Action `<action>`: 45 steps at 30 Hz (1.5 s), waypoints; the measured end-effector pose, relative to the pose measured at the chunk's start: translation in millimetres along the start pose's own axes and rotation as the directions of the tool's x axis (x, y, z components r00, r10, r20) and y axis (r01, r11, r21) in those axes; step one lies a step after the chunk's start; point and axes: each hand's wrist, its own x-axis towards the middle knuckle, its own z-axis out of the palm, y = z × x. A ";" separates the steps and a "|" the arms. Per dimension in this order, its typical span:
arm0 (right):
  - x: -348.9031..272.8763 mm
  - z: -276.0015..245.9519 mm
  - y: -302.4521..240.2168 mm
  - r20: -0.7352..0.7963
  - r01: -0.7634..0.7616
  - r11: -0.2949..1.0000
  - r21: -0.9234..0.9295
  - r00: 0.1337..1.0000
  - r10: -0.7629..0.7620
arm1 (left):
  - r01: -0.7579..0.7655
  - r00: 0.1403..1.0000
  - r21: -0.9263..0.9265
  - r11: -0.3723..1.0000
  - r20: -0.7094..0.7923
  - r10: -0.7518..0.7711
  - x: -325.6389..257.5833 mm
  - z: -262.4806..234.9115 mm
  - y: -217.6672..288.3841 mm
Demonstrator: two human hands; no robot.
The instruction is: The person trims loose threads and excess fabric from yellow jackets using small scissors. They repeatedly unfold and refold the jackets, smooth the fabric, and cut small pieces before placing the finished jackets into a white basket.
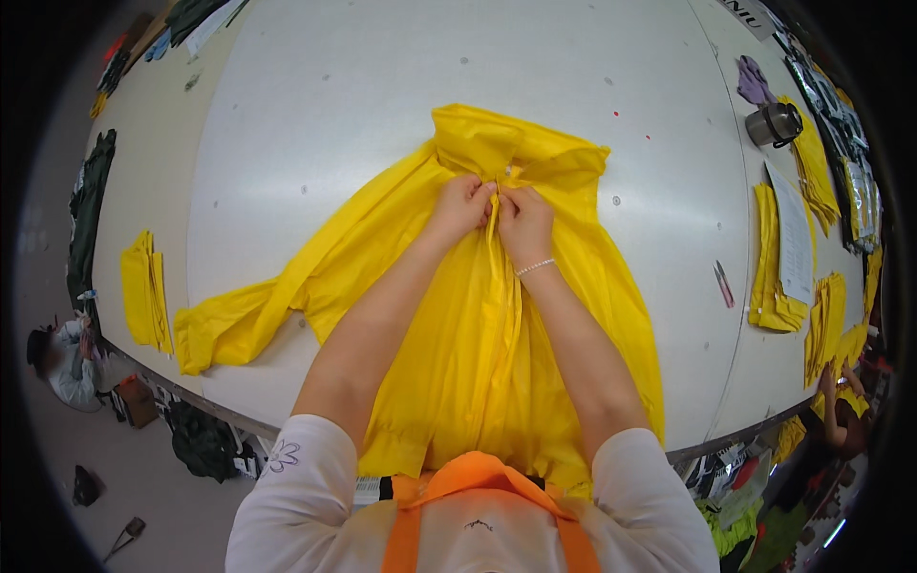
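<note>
A yellow garment point(439, 372) is spread on the pale worktop point(363, 57) directly in front of the person, its collar point(482, 134) turned toward the far side and its lower part reaching the near edge. One sleeve point(239, 320) is stretched out to the left. At the top of the front opening point(494, 277), just below the collar, the cloth is pinched by the fingers of the left hand point(461, 203) and by those of the right hand point(525, 220); the two hands are held close together, and the exact edge gripped by each cannot be told. A pale bracelet point(535, 267) is worn on the right wrist.

To the left, a folded yellow piece point(143, 291) is laid near the sleeve's end. To the right, well apart from the hands, small snips point(724, 285) are laid on the worktop; beyond them, folded yellow garments point(764, 272) are partly covered by a white sheet point(792, 239). Farther off, a metal flask point(772, 124) is seen near a purple cloth point(754, 80).
</note>
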 end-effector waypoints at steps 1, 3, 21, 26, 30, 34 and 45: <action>-1.4 1.5 -2.0 0.009 0.034 0.998 -0.048 0.999 -0.033 | -0.083 0.994 0.144 0.986 -0.054 0.092 2.6 -0.5 -8.1; 8.8 6.3 3.2 0.044 0.080 0.985 -0.150 0.996 -0.075 | -0.207 0.952 0.435 0.876 -0.117 0.283 12.3 -2.7 -26.3; -126.2 -77.6 -82.6 0.232 -0.408 0.865 0.293 0.908 0.350 | 0.119 0.991 -0.026 0.992 0.069 -0.117 -159.8 10.2 15.1; -121.4 -76.0 -96.1 0.157 -0.446 0.885 0.133 0.891 0.425 | 0.048 0.994 -0.147 0.988 0.101 -0.033 -170.0 24.1 26.0; -126.1 -71.1 -88.4 0.135 -0.480 0.852 0.210 0.877 0.461 | -0.041 0.989 0.156 0.987 -0.132 0.062 -167.1 18.6 16.1; -129.6 -70.6 -70.5 0.156 -0.497 0.828 0.258 0.868 0.472 | -0.113 0.982 0.304 0.946 -0.110 0.152 -171.5 21.8 0.4; -135.3 -56.3 -86.2 0.148 -0.472 0.798 0.375 0.880 0.451 | -0.077 0.996 -0.085 0.993 -0.041 0.073 -172.1 19.9 3.4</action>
